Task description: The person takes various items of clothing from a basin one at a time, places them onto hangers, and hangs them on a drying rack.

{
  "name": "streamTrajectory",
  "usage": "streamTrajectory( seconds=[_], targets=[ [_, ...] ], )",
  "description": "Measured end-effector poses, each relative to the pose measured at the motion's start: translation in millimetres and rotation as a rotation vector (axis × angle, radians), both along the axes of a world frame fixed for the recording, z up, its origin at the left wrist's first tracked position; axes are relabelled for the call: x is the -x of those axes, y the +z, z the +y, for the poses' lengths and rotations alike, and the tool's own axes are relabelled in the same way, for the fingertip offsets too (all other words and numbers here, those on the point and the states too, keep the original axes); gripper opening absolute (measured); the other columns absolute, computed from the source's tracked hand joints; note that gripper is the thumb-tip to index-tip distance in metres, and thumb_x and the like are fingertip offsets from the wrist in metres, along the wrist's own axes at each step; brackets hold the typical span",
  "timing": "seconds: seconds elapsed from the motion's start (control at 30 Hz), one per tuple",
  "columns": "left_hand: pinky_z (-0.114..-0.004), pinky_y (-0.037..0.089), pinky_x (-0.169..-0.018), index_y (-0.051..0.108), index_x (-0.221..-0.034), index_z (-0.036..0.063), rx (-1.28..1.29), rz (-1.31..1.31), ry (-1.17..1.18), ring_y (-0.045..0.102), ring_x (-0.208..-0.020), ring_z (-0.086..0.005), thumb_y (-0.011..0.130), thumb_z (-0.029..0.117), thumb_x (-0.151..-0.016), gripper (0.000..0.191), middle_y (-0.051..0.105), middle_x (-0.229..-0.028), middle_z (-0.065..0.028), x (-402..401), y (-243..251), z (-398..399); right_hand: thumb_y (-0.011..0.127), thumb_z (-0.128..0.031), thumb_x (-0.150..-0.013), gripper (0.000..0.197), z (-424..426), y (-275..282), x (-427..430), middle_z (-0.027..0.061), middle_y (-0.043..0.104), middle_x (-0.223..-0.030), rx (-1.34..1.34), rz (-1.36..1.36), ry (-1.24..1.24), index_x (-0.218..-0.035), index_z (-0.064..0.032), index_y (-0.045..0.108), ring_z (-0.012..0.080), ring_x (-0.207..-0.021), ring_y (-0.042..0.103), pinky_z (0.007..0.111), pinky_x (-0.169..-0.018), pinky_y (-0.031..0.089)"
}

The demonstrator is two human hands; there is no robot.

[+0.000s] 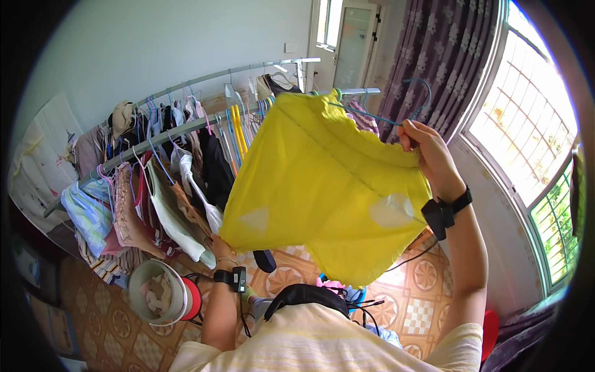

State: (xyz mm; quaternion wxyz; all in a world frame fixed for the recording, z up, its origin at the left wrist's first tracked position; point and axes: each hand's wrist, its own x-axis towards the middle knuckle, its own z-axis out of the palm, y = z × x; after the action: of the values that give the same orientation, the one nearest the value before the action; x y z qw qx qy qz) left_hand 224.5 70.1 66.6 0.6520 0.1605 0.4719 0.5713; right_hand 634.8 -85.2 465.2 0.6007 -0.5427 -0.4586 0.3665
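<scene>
A yellow garment (320,181) with a gathered, elastic-looking edge and white patches is spread out in front of me. My right hand (425,146) grips that edge at the upper right, together with a blue clothes hanger (376,117). The hanger's hook points up, and its bar runs along the gathered edge; part of it is hidden by the cloth. At the lower left my left hand (223,247) holds a corner of the garment, with its fingers partly covered.
Clothes on hangers fill a metal rack (162,137) at the left. Below it a pale bucket (158,292) holds cloth, beside a red container (191,297). A purple curtain (432,60) and a barred window (525,107) are at the right. Cables lie near my waist.
</scene>
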Motion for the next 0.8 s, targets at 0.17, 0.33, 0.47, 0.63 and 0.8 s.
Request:
streamTrajectory(
  seconds=[0.17,0.33,0.47,0.63,0.8],
  targets=[
    [-0.033,0.051,-0.072,0.06,-0.088,0.0085,0.144,-0.244,-0.672,0.061,-0.077,-0.0184,0.061,0.025,-0.086,0.017,0.063,-0.081,-0.0066,-98,-57,-51,0.048,-0.021,-0.098,0.026,14,32,29,-0.0001,0.053,-0.069,-0.006,-0.013,0.03,-0.088,-0.0004,0.059,0.0068,-0.062,0.047,0.019,-0.06,0.04],
    [-0.041,0.035,-0.103,0.016,-0.145,0.0132,-0.166,-0.176,-1.138,0.034,-0.131,-0.0238,0.067,0.049,-0.081,0.089,0.032,-0.142,-0.0107,-180,-36,-63,0.048,-0.021,-0.099,0.026,33,67,65,-0.0007,0.054,-0.072,-0.102,-0.067,0.132,-0.091,0.0008,0.059,0.0068,-0.064,0.048,0.019,-0.063,0.042],
    [-0.05,0.021,-0.111,-0.005,-0.149,0.0216,-0.052,-0.418,-1.113,0.014,-0.141,-0.0317,0.069,0.06,-0.073,0.113,0.008,-0.154,-0.0095,-209,-22,-51,0.048,-0.022,-0.099,0.026,37,84,69,-0.001,0.054,-0.073,-0.137,-0.056,0.098,-0.093,0.0014,0.06,0.007,-0.066,0.049,0.019,-0.065,0.043],
    [-0.05,0.021,-0.111,0.012,-0.148,0.0216,-0.01,-0.624,-0.904,0.018,-0.14,-0.0264,0.049,0.07,-0.079,0.093,0.013,-0.154,-0.008,-236,-14,-51,0.048,-0.022,-0.098,0.027,43,82,64,-0.0006,0.054,-0.072,-0.158,-0.009,0.038,-0.092,0.0014,0.06,0.0074,-0.066,0.049,0.02,-0.064,0.043],
    [-0.042,0.031,-0.108,0.033,-0.142,0.0171,-0.08,-0.653,-0.927,0.036,-0.132,-0.0212,0.044,0.064,-0.088,0.072,0.037,-0.144,-0.007,-236,-12,-52,0.049,-0.023,-0.098,0.026,46,68,39,-0.0012,0.053,-0.071,-0.079,0.074,0.023,-0.093,0.0002,0.061,0.0062,-0.063,0.046,0.018,-0.061,0.042]
  ],
)
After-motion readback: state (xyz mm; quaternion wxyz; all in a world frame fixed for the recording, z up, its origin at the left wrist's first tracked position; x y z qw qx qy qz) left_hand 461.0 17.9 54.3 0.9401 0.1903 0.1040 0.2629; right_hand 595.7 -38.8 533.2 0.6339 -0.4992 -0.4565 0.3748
